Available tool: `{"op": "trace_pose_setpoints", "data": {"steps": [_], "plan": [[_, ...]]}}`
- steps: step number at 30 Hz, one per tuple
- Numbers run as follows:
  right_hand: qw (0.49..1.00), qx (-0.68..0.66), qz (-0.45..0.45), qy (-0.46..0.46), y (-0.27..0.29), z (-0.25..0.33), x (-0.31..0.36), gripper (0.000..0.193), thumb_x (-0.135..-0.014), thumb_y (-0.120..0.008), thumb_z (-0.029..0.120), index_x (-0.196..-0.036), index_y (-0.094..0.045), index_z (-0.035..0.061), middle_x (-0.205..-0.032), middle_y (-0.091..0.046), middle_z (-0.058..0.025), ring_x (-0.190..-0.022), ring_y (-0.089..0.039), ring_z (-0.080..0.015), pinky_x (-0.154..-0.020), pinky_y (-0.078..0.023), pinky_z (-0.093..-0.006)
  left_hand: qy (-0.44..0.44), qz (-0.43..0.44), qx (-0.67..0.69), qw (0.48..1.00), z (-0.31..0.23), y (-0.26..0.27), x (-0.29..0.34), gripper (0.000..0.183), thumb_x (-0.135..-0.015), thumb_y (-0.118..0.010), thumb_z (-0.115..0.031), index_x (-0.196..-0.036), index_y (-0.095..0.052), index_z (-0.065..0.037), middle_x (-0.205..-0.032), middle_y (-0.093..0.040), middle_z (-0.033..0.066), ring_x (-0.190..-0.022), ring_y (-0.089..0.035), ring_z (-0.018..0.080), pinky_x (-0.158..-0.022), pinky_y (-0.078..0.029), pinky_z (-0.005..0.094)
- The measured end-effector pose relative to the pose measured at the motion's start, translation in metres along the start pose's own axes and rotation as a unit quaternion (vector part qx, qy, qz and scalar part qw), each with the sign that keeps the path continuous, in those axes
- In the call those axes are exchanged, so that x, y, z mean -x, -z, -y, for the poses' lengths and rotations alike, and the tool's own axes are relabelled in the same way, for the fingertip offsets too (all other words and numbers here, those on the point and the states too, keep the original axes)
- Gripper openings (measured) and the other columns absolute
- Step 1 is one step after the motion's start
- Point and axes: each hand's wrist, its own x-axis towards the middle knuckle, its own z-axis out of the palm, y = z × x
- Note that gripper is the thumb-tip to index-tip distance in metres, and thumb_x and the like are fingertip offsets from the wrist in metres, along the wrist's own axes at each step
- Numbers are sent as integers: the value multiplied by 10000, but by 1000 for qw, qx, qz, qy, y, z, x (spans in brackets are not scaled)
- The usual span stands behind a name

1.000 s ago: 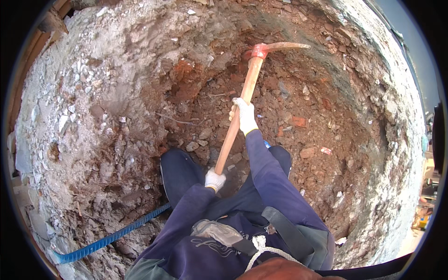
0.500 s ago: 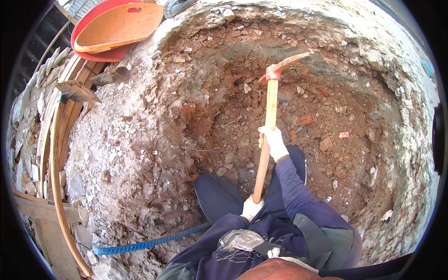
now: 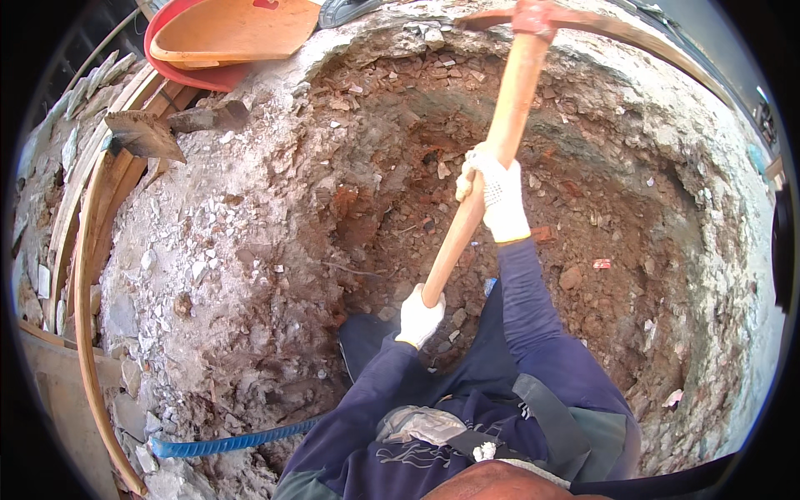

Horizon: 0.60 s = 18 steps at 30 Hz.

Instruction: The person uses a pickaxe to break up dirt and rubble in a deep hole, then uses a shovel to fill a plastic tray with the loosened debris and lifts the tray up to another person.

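Observation:
A pickaxe [image 3: 510, 112] with a pale wooden handle and a reddish metal head is held up over a dug pit [image 3: 617, 325]. Around the lower end of its handle my gloved left hand [image 3: 420, 317] is closed. My right hand [image 3: 500, 193], in a white dotted glove, wraps the handle about midway up. The head appears near the top edge of the view, raised above the pit's far rim, its long curved tine reaching right. Broken brick and loose reddish-brown soil cover the pit floor beneath the handle.
At the upper left, an orange scoop-shaped pan [image 3: 233, 33] rests in a red basin [image 3: 158, 50]. A hoe [image 3: 146, 136] with a long curved handle leans by wooden boards [image 3: 125, 183]. A blue ribbed bar [image 3: 225, 443] lies left of my legs. Rough rubble walls ring the pit.
Both hands have lifted the pickaxe upward and closer. Its head has moved from near the pit's far wall to the top of the view. My grips on the handle stay closed.

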Motion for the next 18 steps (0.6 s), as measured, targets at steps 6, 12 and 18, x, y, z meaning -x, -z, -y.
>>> {"op": "trace_pose_setpoints", "data": {"steps": [6,12,18], "plan": [[957,219,-91,-170,68,-187,-26,256,-830,-746,216,-892,-580,31,-609,-570,-70,-462,-571,-177,-413,-491,-357,243,155,115,951,55,-23,81,304,-827,-762,-259,-944,-651,-2,-831,-684,118,-769,-671,231,-718,-532,380],[927,246,-110,-262,95,-222,64,246,-862,-735,174,-1009,-601,29,-689,-606,-38,-508,-579,-144,-452,-504,-324,208,170,28,963,83,-35,147,350,-815,-743,-314,-951,-669,-1,-874,-711,179,-824,-691,309,-761,-535,422],[965,127,-112,-199,63,-115,69,212,-861,-730,152,-963,-570,59,-683,-570,-54,-486,-556,-173,-428,-473,-324,137,121,1,983,64,-34,145,379,-824,-686,-316,-1049,-652,-13,-933,-706,256,-934,-692,442,-826,-545,483]]}}
